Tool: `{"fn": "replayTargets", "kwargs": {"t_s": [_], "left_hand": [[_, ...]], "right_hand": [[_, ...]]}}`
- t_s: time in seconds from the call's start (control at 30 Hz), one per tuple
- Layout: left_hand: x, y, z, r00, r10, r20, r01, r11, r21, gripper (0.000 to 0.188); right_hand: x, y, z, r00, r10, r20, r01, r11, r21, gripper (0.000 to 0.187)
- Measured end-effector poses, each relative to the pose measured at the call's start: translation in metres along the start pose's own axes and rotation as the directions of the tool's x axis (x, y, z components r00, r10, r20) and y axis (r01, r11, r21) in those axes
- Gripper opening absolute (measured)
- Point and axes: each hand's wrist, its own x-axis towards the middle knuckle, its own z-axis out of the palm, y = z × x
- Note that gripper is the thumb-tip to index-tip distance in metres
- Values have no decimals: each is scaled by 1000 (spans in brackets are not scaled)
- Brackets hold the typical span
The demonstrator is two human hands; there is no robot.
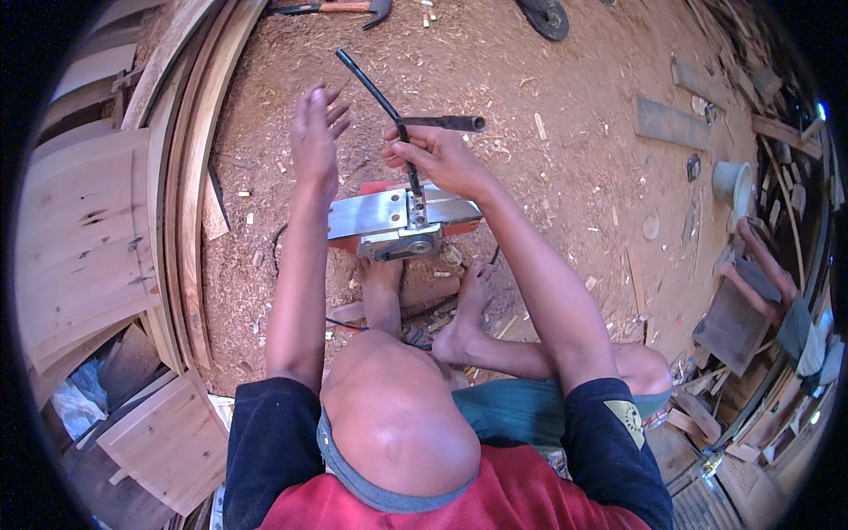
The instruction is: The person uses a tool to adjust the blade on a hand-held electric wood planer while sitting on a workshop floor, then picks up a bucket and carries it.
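An electric hand planer point(367, 215) lies on the ground in front of my bare feet, its metal sole turned up and its belt side toward me. A black three-armed socket wrench point(371, 87) stands over it, one arm reaching down to the bolts of the cutter block in the middle. My right hand point(449, 162) grips that lower arm with thumb and fingers, just below where the arms meet. My left hand point(315, 141) is raised to the left of the wrench, fingers apart, holding nothing and slightly blurred.
Wood shavings and chips cover the earth floor. Long boards point(181, 177) and panels point(84, 238) stand at the left. A claw hammer point(340, 7) and a sandal point(544, 16) lie at the far side. To the right are a flat board point(667, 122), a pale bucket point(732, 184) and another person's legs point(767, 265).
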Motion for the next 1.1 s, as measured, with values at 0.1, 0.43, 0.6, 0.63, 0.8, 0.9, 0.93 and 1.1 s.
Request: {"fn": "replayTargets", "kwargs": {"t_s": [0.1,0.43,0.6,0.63,0.8,0.9,0.93,1.1], "left_hand": [[24,-15,16,989,-119,85,127,987,-96,48],[48,-18,49,973,-137,185,197,912,-361,30],[44,-21,42,988,-88,123,121,950,-289,25],[42,-22,39,990,-87,112,117,948,-297,25],[41,-20,57,979,-53,197,98,970,-223,24],[44,-19,60,971,-86,223,144,956,-255,27],[45,-17,63,970,-83,228,143,955,-259,27],[53,-12,54,932,-229,281,362,638,-680,20]], "right_hand": [[0,12,-4,999,-43,18,44,996,-74,33],[-4,18,-8,999,-20,-28,17,993,-115,38],[-19,-27,-48,995,-80,-55,68,979,-192,43],[-27,-62,-52,987,80,-138,-75,996,46,45],[-44,-163,-24,976,204,-71,-201,739,-643,37],[-47,-169,21,986,162,-29,-54,156,-986,26],[-47,-164,24,998,65,10,6,62,-998,23],[-36,-144,22,991,-61,121,116,-71,-991,17]]}}
